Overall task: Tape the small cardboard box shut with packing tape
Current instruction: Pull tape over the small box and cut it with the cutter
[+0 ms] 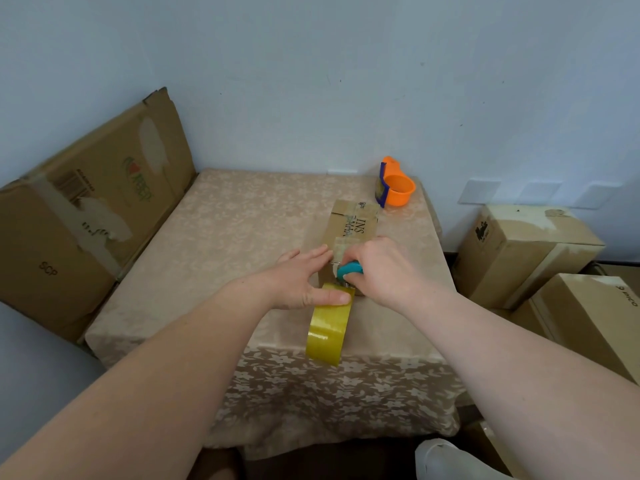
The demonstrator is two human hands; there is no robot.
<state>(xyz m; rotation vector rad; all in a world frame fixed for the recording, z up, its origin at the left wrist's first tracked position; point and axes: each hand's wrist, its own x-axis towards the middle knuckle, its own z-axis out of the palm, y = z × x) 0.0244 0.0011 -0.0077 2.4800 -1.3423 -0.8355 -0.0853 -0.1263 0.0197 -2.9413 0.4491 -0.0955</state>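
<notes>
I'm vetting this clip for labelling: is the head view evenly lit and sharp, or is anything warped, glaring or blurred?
Head view: soft, even light, faint shadows; the wide lens bows the table edges; mild sheen on the tape roll; the teal tool in the right hand is soft, its metal tip unclear.

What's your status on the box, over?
Left hand flat on box, thumb pressing tape roll. Right hand grips cutter at the tape, box's near end. Orange dispenser behind box, not in the way.
</notes>
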